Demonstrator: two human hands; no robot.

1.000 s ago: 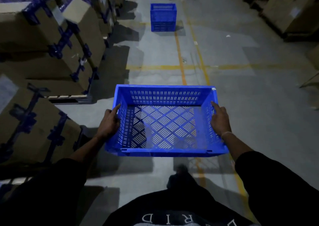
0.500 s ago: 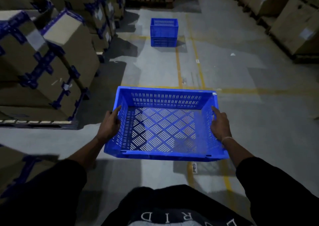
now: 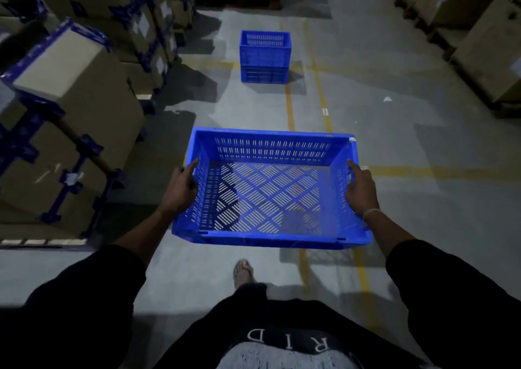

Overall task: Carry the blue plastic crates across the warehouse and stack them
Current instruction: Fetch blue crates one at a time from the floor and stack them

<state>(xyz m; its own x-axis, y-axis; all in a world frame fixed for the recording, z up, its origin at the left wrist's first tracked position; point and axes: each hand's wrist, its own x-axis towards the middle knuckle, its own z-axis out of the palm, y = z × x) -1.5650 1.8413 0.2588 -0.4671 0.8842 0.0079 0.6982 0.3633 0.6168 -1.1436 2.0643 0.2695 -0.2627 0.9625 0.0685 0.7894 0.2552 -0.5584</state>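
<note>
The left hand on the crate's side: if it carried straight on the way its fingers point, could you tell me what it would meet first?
Probably open floor: the left hand points up the aisle along the carried crate. The stacked crates stand slightly right of that line, though depth is unclear.

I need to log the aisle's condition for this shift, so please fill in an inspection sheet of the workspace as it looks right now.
Surface: grey concrete floor with yellow painted lines.
Job's things: carried crate, blue, empty, held off the floor; crate stack ahead in the aisle, two blue crates high.
Clutter: small white scrap on the floor, right of the stack.
Hands: left hand holds the crate's left wall; right hand holds its right wall.
Cables: nothing seen.
Surroundings: cardboard boxes with blue strapping on the left; more boxes on the right; dim light.
</note>
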